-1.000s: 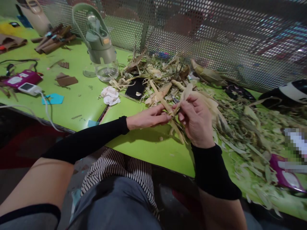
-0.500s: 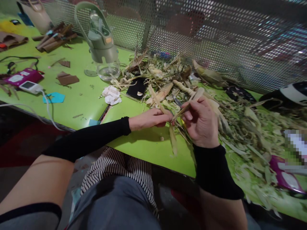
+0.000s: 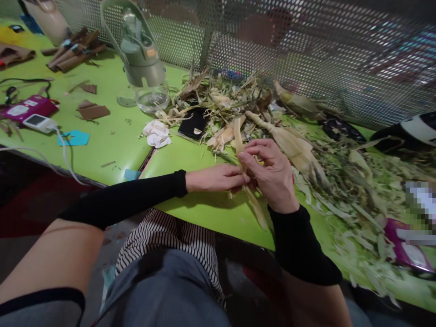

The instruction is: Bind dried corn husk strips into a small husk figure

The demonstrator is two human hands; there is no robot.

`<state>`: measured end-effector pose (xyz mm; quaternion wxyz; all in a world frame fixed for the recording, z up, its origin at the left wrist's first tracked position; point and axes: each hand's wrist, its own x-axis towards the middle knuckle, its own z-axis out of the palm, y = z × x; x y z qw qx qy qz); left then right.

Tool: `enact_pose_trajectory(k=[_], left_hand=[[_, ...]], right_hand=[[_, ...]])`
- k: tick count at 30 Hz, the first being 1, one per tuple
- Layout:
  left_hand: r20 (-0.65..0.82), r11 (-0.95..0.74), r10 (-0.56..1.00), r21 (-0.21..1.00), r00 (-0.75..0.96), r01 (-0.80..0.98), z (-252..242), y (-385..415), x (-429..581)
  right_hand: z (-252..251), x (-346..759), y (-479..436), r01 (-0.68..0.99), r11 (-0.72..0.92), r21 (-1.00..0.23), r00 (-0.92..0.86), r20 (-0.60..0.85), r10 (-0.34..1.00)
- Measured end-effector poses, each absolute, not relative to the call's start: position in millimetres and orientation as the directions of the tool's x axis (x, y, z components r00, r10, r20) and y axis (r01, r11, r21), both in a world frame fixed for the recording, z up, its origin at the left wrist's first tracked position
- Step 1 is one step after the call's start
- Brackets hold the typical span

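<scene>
My left hand (image 3: pixel 218 178) and my right hand (image 3: pixel 270 175) meet over the green table (image 3: pixel 112 136), both pinched on a long pale dry husk strip (image 3: pixel 238 136). The strip rises above my fingers and trails down below them toward the table's near edge. Both forearms wear black sleeves. Just behind my hands lies a large heap of dry husks and stalks (image 3: pixel 245 109), with a pale husked piece (image 3: pixel 293 145) right beside my right hand.
A grey-green water bottle (image 3: pixel 143 63) stands at the back, near a crumpled tissue (image 3: pixel 156 134) and a black phone (image 3: pixel 194 122). Brown rolls (image 3: pixel 71 52), a magenta device (image 3: pixel 29 106) with a white charger (image 3: pixel 39 121) lie left. Perforated metal screen (image 3: pixel 306 59) behind; husk scraps (image 3: pixel 357 204) right.
My hands have drawn closer together and the strip has turned from a slant toward upright. My right hand's fingers have curled down over it.
</scene>
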<state>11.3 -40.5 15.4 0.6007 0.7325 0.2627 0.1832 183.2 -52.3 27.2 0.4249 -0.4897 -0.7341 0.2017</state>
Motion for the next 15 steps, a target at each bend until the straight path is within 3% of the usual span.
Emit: enact_pose_trajectory(k=[7, 11, 13, 15], left_hand=[[-0.114, -0.154, 0.529, 0.962, 0.841, 0.227, 15, -48, 19], [-0.167, 0.115, 0.604, 0.986, 0.779, 0.122, 17, -45, 18], [-0.195, 0.273, 0.651, 0.962, 0.734, 0.013, 18, -39, 16], [-0.207, 0.375, 0.706, 0.921, 0.677, -0.110, 18, -33, 14]], right_hand=[[23, 175, -52, 0.391, 0.487, -0.781, -0.251, 0.419, 0.873], [20, 185, -46, 0.415, 0.440, -0.796, -0.107, 0.438, 0.893], [23, 192, -44, 0.475, 0.472, -0.743, -0.010, 0.531, 0.847], [26, 197, -42, 0.557, 0.518, -0.649, -0.044, 0.600, 0.799]])
